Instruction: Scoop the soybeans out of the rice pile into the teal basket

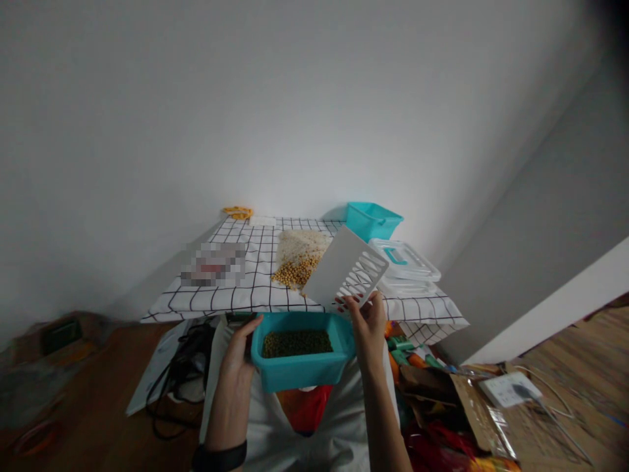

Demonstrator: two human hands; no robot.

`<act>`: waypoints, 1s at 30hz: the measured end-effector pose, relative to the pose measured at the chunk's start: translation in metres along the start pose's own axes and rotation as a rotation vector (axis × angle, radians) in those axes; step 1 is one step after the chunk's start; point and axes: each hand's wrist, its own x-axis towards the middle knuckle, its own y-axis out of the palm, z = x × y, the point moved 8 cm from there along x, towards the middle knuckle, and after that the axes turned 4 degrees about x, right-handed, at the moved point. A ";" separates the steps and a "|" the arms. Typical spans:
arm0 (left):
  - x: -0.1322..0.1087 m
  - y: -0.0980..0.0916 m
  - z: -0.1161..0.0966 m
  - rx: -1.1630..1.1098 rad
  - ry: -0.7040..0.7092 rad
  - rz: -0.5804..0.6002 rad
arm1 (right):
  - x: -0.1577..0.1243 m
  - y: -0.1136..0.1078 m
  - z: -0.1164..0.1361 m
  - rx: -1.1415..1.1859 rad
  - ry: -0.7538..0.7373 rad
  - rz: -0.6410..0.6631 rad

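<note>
My left hand is wrapped round the left end of a turquoise plastic bin, which I hold over my lap at the table's front edge. Small dark green beans cover its bottom. In my right hand is a thin pale grey plastic panel with a row of slots, tilted above the bin's right end. My right fingers pinch its lower slotted edge. Behind the panel, yellow soybeans lie on the table with a clear plastic bag; the panel hides part of them.
A checked cloth covers the table. At the back right stands another turquoise bin, with clear lids stacked before it. A yellow object lies back left. Cables are at lower left, an open cardboard box at lower right.
</note>
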 end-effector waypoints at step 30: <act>-0.007 -0.005 -0.006 -0.029 0.020 -0.030 | 0.008 0.011 -0.001 -0.003 0.012 0.013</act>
